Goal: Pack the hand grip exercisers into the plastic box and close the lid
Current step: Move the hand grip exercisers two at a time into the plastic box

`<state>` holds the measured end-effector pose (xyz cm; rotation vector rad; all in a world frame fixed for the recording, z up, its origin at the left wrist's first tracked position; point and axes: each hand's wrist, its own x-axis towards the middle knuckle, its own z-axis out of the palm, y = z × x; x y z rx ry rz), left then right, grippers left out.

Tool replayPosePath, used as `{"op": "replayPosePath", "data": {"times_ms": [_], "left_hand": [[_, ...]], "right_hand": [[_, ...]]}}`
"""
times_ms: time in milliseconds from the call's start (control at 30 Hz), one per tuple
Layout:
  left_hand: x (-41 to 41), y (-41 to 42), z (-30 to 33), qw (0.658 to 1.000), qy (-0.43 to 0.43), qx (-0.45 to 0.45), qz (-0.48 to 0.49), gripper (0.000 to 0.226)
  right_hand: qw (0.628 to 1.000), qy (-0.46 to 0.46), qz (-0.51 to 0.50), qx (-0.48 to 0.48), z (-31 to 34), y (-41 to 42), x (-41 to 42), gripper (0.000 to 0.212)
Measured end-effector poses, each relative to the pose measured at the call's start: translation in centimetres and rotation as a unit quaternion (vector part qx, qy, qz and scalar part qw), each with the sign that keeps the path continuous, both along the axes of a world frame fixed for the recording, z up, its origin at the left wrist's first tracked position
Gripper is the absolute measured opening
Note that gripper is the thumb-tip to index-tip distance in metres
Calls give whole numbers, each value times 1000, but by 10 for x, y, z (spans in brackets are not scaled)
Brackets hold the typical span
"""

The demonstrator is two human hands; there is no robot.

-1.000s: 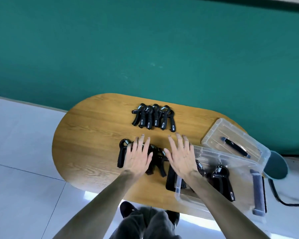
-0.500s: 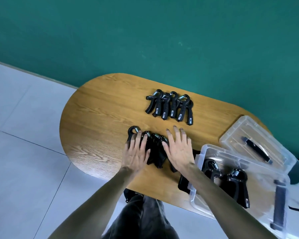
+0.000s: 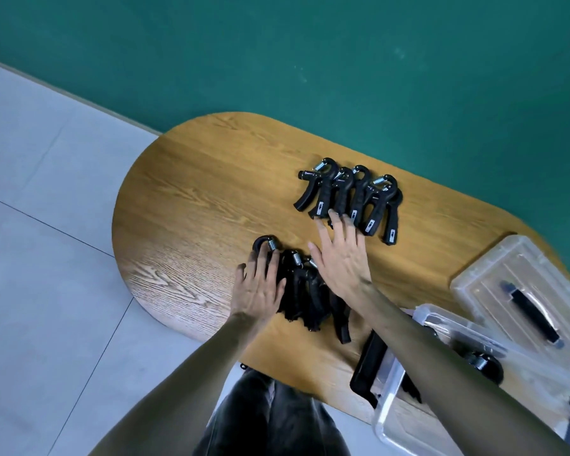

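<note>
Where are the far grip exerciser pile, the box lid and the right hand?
far grip exerciser pile (image 3: 349, 200), head view, on a black handle mid-pile.
box lid (image 3: 484, 281), head view, on clear plastic left of its black handle.
right hand (image 3: 343, 258), head view, on the back of the hand.

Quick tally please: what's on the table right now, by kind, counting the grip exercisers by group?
Grip exercisers, far group: 5
Grip exercisers, near group under the hands: cannot count, they overlap
Grip exercisers in the box: at least 1, rest hidden by the arm
Clear plastic box: 1
Clear lid with black handle: 1
Total: 2 containers parts plus at least 6 exercisers
</note>
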<state>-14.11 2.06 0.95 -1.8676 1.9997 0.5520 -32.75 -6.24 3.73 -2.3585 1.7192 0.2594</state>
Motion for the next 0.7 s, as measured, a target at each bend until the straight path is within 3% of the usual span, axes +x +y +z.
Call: {"op": "replayPosePath", "data": {"times_ms": [467, 700], "left_hand": [[1, -5, -43, 993, 65, 31, 98, 72], [4, -7, -53, 991, 81, -20, 100, 79]], "right_hand": [[999, -40, 20, -30, -48, -94, 30, 57], [1000, 15, -14, -1, -69, -122, 46, 72]]}}
